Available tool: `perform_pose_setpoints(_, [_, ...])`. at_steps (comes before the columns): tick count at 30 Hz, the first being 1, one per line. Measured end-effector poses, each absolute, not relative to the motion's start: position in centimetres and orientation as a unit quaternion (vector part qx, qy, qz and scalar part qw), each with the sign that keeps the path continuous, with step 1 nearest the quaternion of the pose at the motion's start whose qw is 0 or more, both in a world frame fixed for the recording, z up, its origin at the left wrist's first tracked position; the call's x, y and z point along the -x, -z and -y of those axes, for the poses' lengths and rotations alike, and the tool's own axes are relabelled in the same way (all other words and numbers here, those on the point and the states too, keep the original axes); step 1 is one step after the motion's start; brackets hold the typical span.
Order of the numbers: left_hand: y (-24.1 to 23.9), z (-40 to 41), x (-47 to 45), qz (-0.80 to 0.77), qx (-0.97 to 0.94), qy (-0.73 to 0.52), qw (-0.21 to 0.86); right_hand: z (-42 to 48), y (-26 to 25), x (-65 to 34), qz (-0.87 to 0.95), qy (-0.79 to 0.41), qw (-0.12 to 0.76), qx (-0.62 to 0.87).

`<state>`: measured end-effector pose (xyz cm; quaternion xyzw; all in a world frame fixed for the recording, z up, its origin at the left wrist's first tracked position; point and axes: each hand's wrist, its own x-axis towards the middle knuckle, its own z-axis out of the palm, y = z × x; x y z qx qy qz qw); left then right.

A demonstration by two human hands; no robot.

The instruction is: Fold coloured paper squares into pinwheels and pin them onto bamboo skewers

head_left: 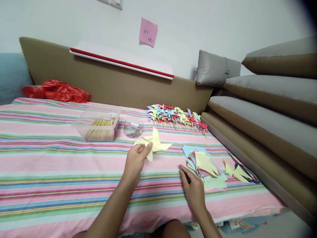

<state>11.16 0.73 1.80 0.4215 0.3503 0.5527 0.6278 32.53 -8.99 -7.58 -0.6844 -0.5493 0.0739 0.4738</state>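
A pale yellow paper pinwheel (156, 142) is pinched between the thumb and fingers of my left hand (135, 158), its points folded in toward the middle and no stick seen on it. Lower and to the right, my right hand (194, 189) hovers with fingertips drawn together; anything between them is too small to make out. Just beyond it lies a stack of coloured paper pieces (204, 163), with a cut yellow one on top. A small clear container of metal pins (133, 131) stands behind my left hand.
A clear plastic box (81, 127) of wooden sticks stands at left. Finished pinwheels (170, 114) crowd the back right. Scissors (251, 173) lie by yellow paper scraps (237, 172) on the right. A red plastic bag (64, 92) lies back left; grey cushions (267, 112) line the right side.
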Motion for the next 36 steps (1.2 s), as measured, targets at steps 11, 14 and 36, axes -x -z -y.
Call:
perform_pose_setpoints(11, [-1.9,-0.2,-9.7,-0.41,-0.441,-0.573,0.555,4.1,-5.8,-22.2,0.415,-0.301,0.673,0.533])
perform_pose_setpoints(14, [-2.0,0.4,-8.4,-0.431,-0.451,-0.568,0.537,4.4,-5.3,-20.1,0.458,-0.336,0.624,0.537])
perform_pose_setpoints(36, [-1.7,3.2,-7.2,-0.395,-0.393,-0.501,0.662,6.4,-3.3,-22.0,0.707,-0.108,0.49,0.498])
